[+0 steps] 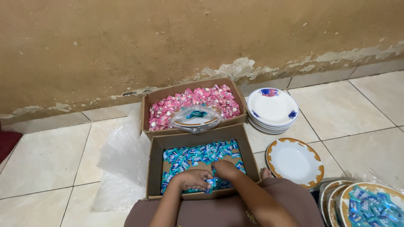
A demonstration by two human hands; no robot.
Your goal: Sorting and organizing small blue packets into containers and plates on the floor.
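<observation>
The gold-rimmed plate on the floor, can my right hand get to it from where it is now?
Probably yes. The right hand is in the blue-candy box; the gold-rimmed plate lies bare just beyond the box's right wall, with nothing between.

Both hands rest inside the near box [156,168]; behind it sits a second box [145,111] holding a wrapped plate [195,117], stacked plates [272,107] to its right

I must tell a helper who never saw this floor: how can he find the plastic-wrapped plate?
Find the cardboard box of pink sweets beside the wall. The wrapped plate lies on those sweets, at the box's near edge. Unlike the bare plates on the tiles, it is wrapped in clear plastic.
</observation>
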